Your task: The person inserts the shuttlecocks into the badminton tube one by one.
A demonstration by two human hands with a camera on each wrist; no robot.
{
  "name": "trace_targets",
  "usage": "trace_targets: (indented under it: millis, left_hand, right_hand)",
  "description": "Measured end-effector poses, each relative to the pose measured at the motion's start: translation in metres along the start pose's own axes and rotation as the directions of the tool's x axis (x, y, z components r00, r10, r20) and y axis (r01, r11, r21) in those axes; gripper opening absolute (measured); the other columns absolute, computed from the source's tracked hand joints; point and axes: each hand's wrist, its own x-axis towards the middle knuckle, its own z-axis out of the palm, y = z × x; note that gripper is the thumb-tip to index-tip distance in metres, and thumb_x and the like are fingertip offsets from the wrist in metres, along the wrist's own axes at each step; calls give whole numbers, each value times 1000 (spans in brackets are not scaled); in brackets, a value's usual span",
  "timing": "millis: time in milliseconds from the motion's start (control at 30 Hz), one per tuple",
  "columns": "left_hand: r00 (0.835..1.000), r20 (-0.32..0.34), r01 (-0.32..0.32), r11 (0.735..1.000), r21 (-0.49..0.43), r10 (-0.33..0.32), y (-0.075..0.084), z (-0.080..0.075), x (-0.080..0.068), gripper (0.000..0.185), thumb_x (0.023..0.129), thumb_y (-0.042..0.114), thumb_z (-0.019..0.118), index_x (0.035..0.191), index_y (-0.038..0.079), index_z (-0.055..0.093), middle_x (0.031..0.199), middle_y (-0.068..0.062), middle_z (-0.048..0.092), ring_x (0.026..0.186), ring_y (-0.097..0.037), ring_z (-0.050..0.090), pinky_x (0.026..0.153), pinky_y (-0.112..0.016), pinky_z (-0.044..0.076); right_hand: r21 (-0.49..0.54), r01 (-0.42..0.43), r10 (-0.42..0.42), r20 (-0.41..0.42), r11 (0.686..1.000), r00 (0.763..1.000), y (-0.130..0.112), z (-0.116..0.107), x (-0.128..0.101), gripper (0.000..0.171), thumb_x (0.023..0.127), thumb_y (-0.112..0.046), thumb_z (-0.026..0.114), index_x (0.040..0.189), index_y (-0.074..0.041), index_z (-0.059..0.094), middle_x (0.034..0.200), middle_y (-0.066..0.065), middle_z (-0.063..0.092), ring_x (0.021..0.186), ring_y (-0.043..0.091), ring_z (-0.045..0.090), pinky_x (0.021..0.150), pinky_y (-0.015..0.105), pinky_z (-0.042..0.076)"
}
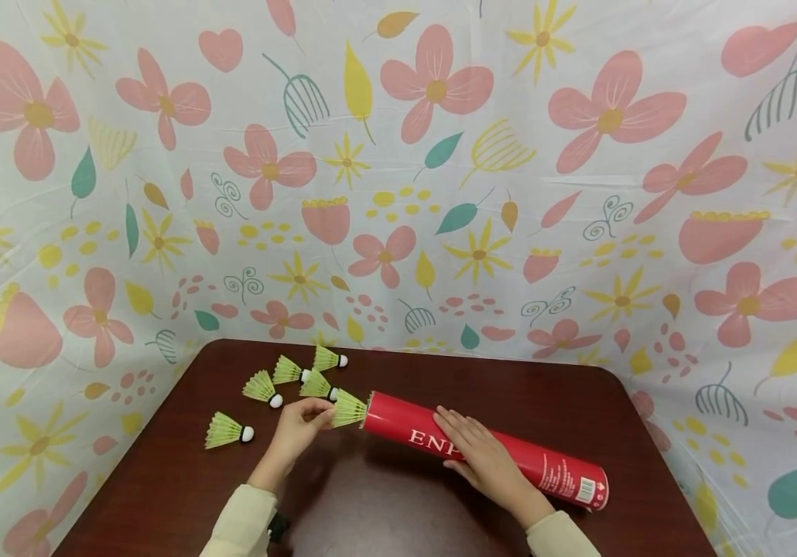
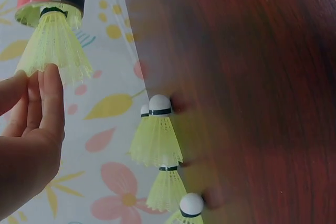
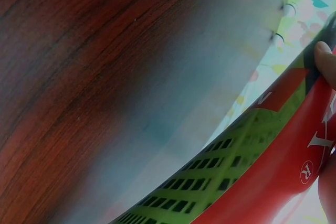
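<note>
My left hand (image 1: 297, 429) pinches a yellow-green shuttlecock (image 1: 348, 410) by the wide edge of its skirt. The shuttlecock's base end points into the open mouth of a long red shuttlecock tube (image 1: 398, 418); in the left wrist view the skirt (image 2: 55, 48) sticks out below the tube's rim (image 2: 27, 14). My right hand (image 1: 480, 456) holds the tube around its middle, fingers over the top and thumb on the near side. The tube slants, its barcode end nearer me on the right. In the right wrist view a printed net pattern (image 3: 205, 169) shows on its side.
Several loose shuttlecocks lie at the left of the dark brown table (image 1: 384, 495). One shuttlecock (image 1: 227, 430) is nearest the left edge, and another (image 1: 329, 358) lies at the back. A flower-patterned cloth (image 1: 398, 193) hangs behind and around the table.
</note>
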Motion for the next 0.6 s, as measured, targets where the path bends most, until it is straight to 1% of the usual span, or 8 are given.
trace_targets:
  millis: [67,167,267,367,400,433,533,600]
  left_hand:
    - [1000,17,-23,1000,15,23,0,3,1,6,88,4,70,91,0,71,84,-11,69,73,-23,68,70,-39,57]
    - [997,49,-65,997,33,63,-1,7,3,5,88,4,69,89,0,71,84,-11,70,72,-22,68,69,-40,57]
    - [994,75,-88,995,44,85,-1,11,3,4,88,4,69,88,0,71,84,-12,70,72,-24,68,67,-38,57]
    - [989,96,-116,992,55,111,-1,13,4,5,88,4,69,89,0,71,84,-13,70,72,-29,67,66,-34,57]
    - [989,101,-118,991,61,112,-1,14,4,5,88,5,69,89,1,71,84,-12,70,72,-30,67,66,-34,57]
    - [987,108,-127,990,65,119,-1,14,4,5,88,5,69,90,1,71,84,-12,69,73,-30,67,65,-33,57]
    - [986,122,-128,988,87,117,13,15,0,6,89,3,67,91,-1,71,83,-16,68,75,-37,65,64,-28,54]
    - [986,116,-130,988,89,119,14,16,0,6,89,1,66,91,-2,70,81,-17,68,74,-39,64,64,-27,53]
  right_hand:
    - [-4,2,-2,0,1000,1000,0,0,1,69,93,-43,59,149,-8,36,154,6,34,133,31,43,116,22,5]
    - [-14,-3,3,1,1000,1000,-1,0,0,69,95,-52,39,149,-10,36,153,6,35,133,30,43,117,25,10]
    - [-7,-7,7,1,1000,1000,-2,2,0,72,90,-43,62,149,-10,36,152,8,37,133,30,43,117,27,13]
    - [-3,-10,10,0,1000,1000,-4,3,-1,87,77,-26,82,149,-10,36,151,9,39,134,29,42,117,29,15]
    - [0,-9,9,-6,1000,1000,-4,4,-1,91,73,-21,85,149,-9,37,150,9,39,133,29,42,117,29,15]
    - [-2,-9,9,-7,1000,1000,-5,4,-1,92,71,-20,86,148,-9,37,150,9,40,133,29,43,116,32,20]
    - [-4,-4,4,-10,1000,1000,-5,4,-1,94,69,-19,87,149,-9,37,150,10,40,132,31,44,110,42,31]
    - [-9,-2,2,-13,1000,1000,-4,3,-1,95,69,-19,87,149,-10,36,150,10,40,133,30,43,111,41,30]
